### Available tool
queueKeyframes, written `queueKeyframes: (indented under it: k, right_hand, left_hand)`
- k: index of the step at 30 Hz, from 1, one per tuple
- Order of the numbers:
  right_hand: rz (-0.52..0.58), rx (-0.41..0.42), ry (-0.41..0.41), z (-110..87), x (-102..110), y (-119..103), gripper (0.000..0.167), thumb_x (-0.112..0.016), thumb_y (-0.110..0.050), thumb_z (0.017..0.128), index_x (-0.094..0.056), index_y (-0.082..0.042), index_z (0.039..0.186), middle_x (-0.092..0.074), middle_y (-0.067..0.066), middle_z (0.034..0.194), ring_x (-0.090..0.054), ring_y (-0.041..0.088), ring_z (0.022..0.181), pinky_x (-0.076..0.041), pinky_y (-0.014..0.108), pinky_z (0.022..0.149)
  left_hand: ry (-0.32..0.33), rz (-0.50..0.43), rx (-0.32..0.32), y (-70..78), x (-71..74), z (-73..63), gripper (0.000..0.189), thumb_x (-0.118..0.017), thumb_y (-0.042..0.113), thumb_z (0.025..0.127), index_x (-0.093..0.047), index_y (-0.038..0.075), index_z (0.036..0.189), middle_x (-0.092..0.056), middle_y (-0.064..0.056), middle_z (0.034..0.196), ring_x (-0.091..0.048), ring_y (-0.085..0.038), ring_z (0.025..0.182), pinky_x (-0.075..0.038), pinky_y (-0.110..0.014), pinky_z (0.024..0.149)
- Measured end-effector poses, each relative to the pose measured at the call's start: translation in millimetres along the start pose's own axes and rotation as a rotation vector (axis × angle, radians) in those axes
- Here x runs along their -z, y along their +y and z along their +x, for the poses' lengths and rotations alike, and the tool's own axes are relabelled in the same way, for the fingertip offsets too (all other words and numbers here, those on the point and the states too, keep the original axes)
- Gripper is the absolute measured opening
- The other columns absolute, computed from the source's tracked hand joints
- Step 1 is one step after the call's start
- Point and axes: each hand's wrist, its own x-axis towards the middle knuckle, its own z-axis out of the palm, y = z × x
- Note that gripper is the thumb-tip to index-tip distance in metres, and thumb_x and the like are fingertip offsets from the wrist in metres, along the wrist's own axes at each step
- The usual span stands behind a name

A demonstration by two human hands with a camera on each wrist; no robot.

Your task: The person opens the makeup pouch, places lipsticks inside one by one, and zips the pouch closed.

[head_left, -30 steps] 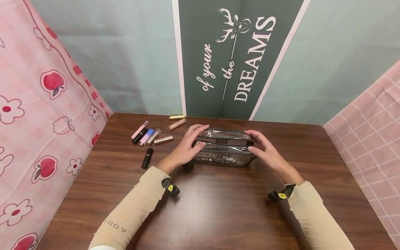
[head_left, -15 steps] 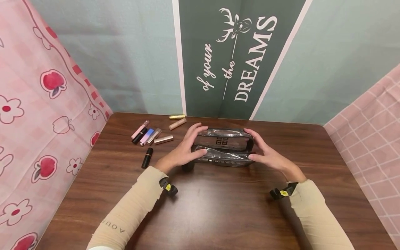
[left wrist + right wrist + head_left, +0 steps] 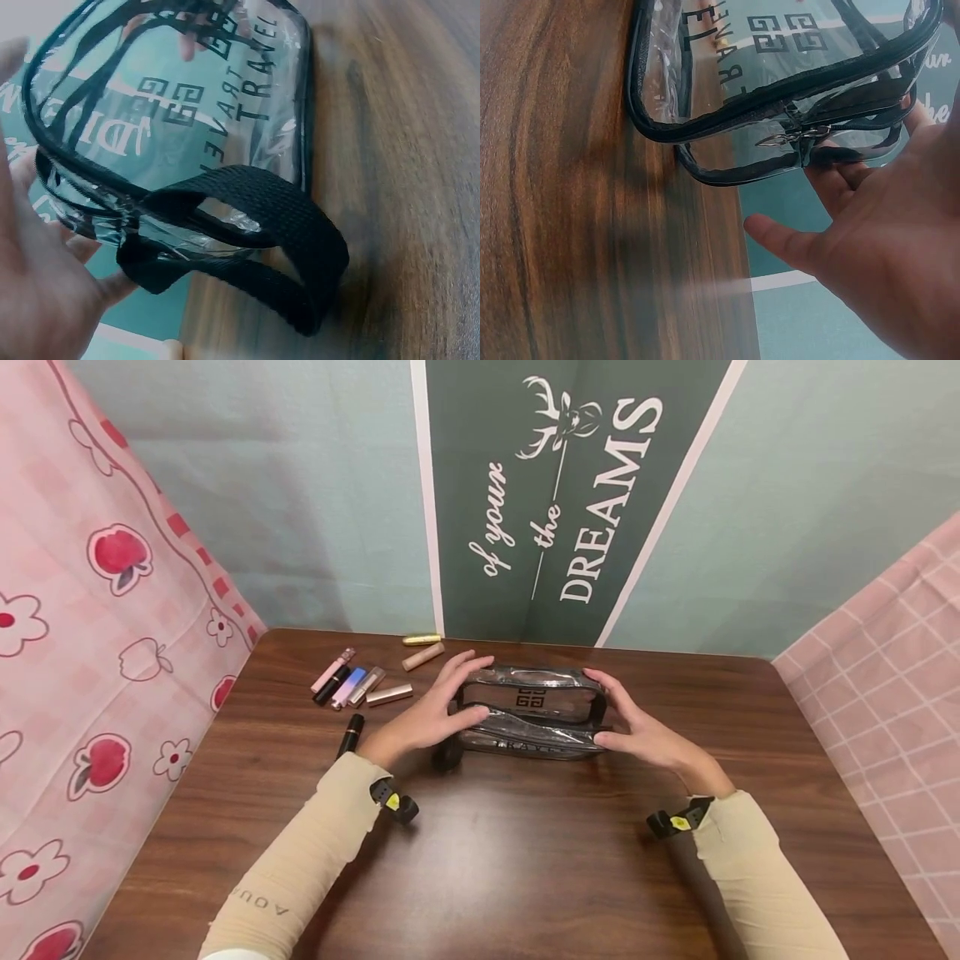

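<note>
A clear plastic travel pouch (image 3: 525, 745) with black trim stands on the table, its zipped top parted into a wide gap. At its left end my left hand (image 3: 429, 717) lies with spread fingers at the back rim and thumb by the front rim. My right hand (image 3: 647, 728) touches the opposite end. In the left wrist view a black strap loop (image 3: 296, 225) juts from the pouch's end, close to the left hand. Metal zipper pulls (image 3: 787, 138) show in the right wrist view, where the right thumb stands off the pouch and the other fingers reach behind it.
Left of the pouch lie several lipstick-like tubes: a pink one (image 3: 332, 671), a blue-and-lilac one (image 3: 348, 687), a rose-gold one (image 3: 390, 694) and a gold one (image 3: 422, 640). A black tube (image 3: 351, 734) lies beside the left forearm. Wood-grain table (image 3: 510, 868) fills the foreground.
The pouch's top has been spread wider, its front rim coming toward me and its inside showing more. Both hands stay at its ends; the left has shifted slightly left.
</note>
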Motion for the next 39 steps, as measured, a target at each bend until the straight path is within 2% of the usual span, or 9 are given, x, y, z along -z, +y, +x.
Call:
queueKeyframes:
  k: [3, 7, 10, 13, 16, 19, 23, 33, 39]
  right_hand:
    - [0.000, -0.004, 0.002, -0.2, -0.8, 0.1, 0.092, -0.067, -0.004, 0.093, -0.009, -0.021, 0.163, -0.026, 0.016, 0.155, -0.030, 0.047, 0.137, -0.035, 0.048, 0.107]
    - [-0.009, -0.001, -0.001, -0.6, -1.4, 0.6, 0.095, -0.068, -0.004, 0.092, -0.008, -0.021, 0.163, -0.026, 0.016, 0.155, -0.032, 0.047, 0.137, -0.035, 0.057, 0.106]
    - [-0.016, 0.006, -0.006, -1.0, -1.3, 1.3, 0.095, -0.068, -0.004, 0.092, -0.007, -0.021, 0.163, -0.027, 0.017, 0.154, -0.032, 0.049, 0.136, -0.036, 0.058, 0.105]
    - [-0.025, 0.013, -0.006, -1.3, -1.3, 1.5, 0.094, -0.067, -0.004, 0.093, -0.007, -0.020, 0.163, -0.026, 0.018, 0.155, -0.031, 0.048, 0.136, -0.035, 0.059, 0.104]
    - [-0.038, 0.018, -0.003, -2.0, -1.1, 0.9, 0.094, -0.067, -0.003, 0.093, -0.007, -0.020, 0.163, -0.025, 0.017, 0.155, -0.030, 0.045, 0.137, -0.036, 0.057, 0.105]
    - [-0.048, 0.020, 0.004, -3.7, -0.8, 0.1, 0.093, -0.067, -0.003, 0.093, -0.008, -0.019, 0.163, -0.025, 0.016, 0.156, -0.030, 0.045, 0.137, -0.038, 0.045, 0.106]
    - [-0.044, 0.008, 0.006, -4.1, -1.3, -1.0, 0.092, -0.067, -0.004, 0.094, -0.009, -0.021, 0.163, -0.024, 0.014, 0.158, -0.030, 0.046, 0.137, -0.038, 0.028, 0.106]
    - [-0.051, -0.005, 0.013, -4.5, -2.6, -1.5, 0.091, -0.068, -0.005, 0.094, -0.012, -0.022, 0.163, -0.026, 0.014, 0.157, -0.031, 0.047, 0.137, -0.035, 0.026, 0.107]
    - [-0.066, 0.003, 0.029, -4.8, -2.0, -2.1, 0.089, -0.068, -0.003, 0.094, -0.014, -0.022, 0.163, -0.028, 0.013, 0.156, -0.033, 0.046, 0.137, -0.035, 0.024, 0.107]
  left_hand:
    - [0.079, -0.024, -0.042, 2.7, 8.3, -2.9, 0.071, -0.045, 0.054, 0.104, -0.030, 0.013, 0.160, -0.014, -0.014, 0.166, -0.019, -0.034, 0.151, -0.025, -0.065, 0.114]
    - [0.189, -0.049, -0.022, 9.3, 27.3, -12.4, 0.055, -0.040, 0.026, 0.106, -0.033, 0.006, 0.156, -0.030, -0.018, 0.158, -0.035, -0.038, 0.142, -0.033, -0.062, 0.110]
    - [0.283, -0.015, 0.065, 15.0, 44.9, -24.5, 0.047, -0.040, 0.022, 0.109, -0.040, 0.006, 0.153, -0.040, -0.017, 0.150, -0.043, -0.035, 0.136, -0.038, -0.057, 0.108]
    - [0.377, 0.045, 0.157, 16.7, 61.3, -38.2, 0.040, -0.049, 0.020, 0.108, -0.048, 0.003, 0.145, -0.049, -0.018, 0.140, -0.051, -0.032, 0.125, -0.042, -0.050, 0.102]
    - [0.419, 0.116, 0.226, 14.4, 73.2, -51.9, 0.034, -0.058, 0.015, 0.104, -0.056, 0.000, 0.134, -0.056, -0.020, 0.128, -0.056, -0.029, 0.111, -0.045, -0.040, 0.093]
    - [0.388, 0.204, 0.269, 7.9, 78.7, -63.5, 0.028, -0.062, 0.010, 0.100, -0.060, -0.005, 0.125, -0.060, -0.022, 0.118, -0.059, -0.029, 0.100, -0.047, -0.033, 0.085]
    - [0.305, 0.300, 0.340, -2.3, 80.4, -78.1, 0.026, -0.065, 0.008, 0.097, -0.060, -0.009, 0.116, -0.063, -0.022, 0.108, -0.062, -0.032, 0.092, -0.050, -0.039, 0.081]
    - [0.116, 0.426, 0.672, -13.8, 80.1, -98.9, 0.040, -0.068, 0.025, 0.095, -0.052, -0.008, 0.112, -0.059, -0.023, 0.104, -0.058, -0.035, 0.096, -0.048, -0.051, 0.087]
    - [0.066, 0.456, 0.743, -16.8, 78.3, -107.2, 0.043, -0.074, 0.028, 0.090, -0.050, -0.004, 0.105, -0.058, -0.017, 0.093, -0.057, -0.032, 0.087, -0.047, -0.048, 0.080]
